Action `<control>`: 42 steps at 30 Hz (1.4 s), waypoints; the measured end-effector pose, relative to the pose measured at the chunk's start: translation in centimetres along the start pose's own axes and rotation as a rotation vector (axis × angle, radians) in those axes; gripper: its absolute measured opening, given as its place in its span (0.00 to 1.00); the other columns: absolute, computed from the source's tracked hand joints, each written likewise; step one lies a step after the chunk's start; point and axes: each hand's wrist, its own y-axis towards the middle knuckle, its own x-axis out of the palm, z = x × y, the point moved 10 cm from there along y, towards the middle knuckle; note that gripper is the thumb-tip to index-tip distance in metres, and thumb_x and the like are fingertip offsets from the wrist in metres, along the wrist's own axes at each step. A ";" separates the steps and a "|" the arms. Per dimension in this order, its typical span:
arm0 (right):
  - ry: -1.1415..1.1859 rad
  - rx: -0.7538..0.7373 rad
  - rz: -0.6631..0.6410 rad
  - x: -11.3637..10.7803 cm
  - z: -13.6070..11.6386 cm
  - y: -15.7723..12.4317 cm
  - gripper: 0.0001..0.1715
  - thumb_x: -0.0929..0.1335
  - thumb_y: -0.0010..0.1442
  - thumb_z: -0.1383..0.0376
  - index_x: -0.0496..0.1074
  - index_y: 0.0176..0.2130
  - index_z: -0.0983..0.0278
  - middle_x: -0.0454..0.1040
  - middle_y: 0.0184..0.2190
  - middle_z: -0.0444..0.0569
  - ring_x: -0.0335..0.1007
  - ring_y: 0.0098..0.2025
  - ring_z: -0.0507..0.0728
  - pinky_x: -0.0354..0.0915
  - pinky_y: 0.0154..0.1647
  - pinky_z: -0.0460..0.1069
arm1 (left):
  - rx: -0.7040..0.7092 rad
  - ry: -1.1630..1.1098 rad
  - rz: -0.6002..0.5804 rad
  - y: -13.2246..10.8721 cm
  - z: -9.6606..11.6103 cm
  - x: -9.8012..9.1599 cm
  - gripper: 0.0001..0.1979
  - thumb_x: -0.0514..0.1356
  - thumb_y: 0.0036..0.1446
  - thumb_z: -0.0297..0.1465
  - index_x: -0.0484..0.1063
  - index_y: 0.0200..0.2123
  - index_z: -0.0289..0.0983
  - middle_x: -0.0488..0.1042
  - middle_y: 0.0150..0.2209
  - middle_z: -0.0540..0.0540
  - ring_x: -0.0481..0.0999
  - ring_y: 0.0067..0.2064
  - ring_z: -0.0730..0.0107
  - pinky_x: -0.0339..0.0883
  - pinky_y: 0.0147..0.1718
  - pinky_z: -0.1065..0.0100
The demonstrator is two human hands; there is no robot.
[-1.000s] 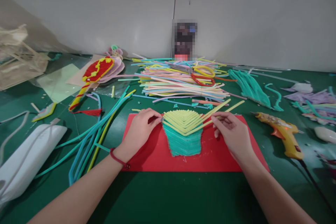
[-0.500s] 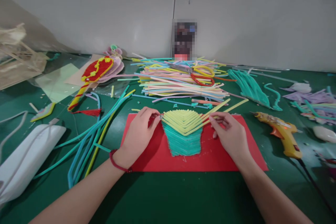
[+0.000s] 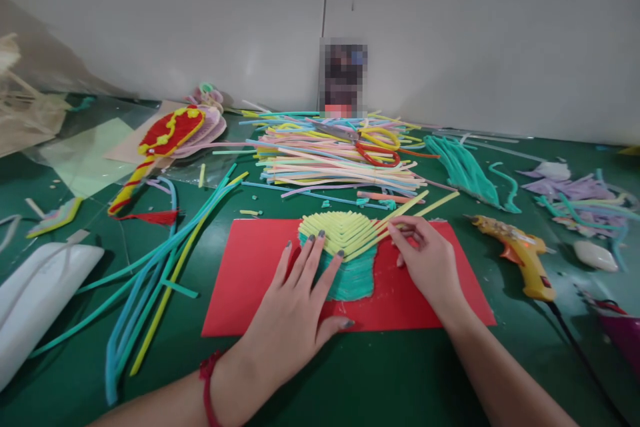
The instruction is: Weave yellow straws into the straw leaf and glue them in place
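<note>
Rows of yellow pipe cleaners (image 3: 340, 227) lie in a V pattern on a red sheet (image 3: 227, 280). Below them is a patch of teal pipe cleaners (image 3: 357, 280), partly hidden by my left hand. My left hand (image 3: 300, 313) is open, fingers spread, its fingertips resting on the left and lower edge of the yellow rows. At the right side of the pattern, my right hand (image 3: 427, 250) pinches a yellow pipe cleaner (image 3: 381, 235) between thumb and forefinger. Two longer yellow ends stick out past the pattern to the upper right.
Behind the sheet lies a pile of pastel pipe cleaners (image 3: 340, 167) with scissors (image 3: 377, 147) on top. A yellow glue gun (image 3: 530, 257) with its cord is at right. Left are loose pipe cleaners (image 3: 165, 260), a red fan-shaped craft (image 3: 173, 130) and a white power strip (image 3: 50, 300).
My left hand has left the pattern's upper left edge, opened and spread flat over its lower left part. My right hand stays at the right side, still pinching. The view has shifted slightly right.
</note>
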 end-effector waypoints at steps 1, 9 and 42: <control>-0.007 0.006 -0.001 0.0 0.0 0.0 0.22 0.68 0.56 0.48 0.73 0.39 0.62 0.73 0.29 0.45 0.66 0.17 0.48 0.66 0.17 0.45 | -0.004 0.007 -0.003 -0.1 -0.1 0.1 0.33 0.44 0.64 0.51 0.56 0.65 0.36 0.55 0.66 0.32 0.57 0.65 0.47 0.55 0.58 0.47; -0.031 0.003 -0.009 0.1 -0.1 0.1 0.26 0.67 0.56 0.46 0.75 0.42 0.63 0.75 0.30 0.48 0.65 0.16 0.48 0.68 0.17 0.46 | 0.011 0.034 0.016 -0.2 0.2 0.0 0.35 0.45 0.63 0.52 0.58 0.64 0.36 0.56 0.65 0.31 0.56 0.66 0.46 0.53 0.59 0.47; -0.357 -0.554 -0.080 2.9 -4.4 -2.8 0.18 0.63 0.64 0.59 0.71 0.52 0.59 0.71 0.57 0.50 0.60 0.63 0.62 0.66 0.58 0.61 | -0.013 -0.022 0.009 -0.3 0.1 0.7 0.35 0.47 0.61 0.55 0.58 0.64 0.41 0.54 0.66 0.30 0.57 0.65 0.40 0.58 0.55 0.41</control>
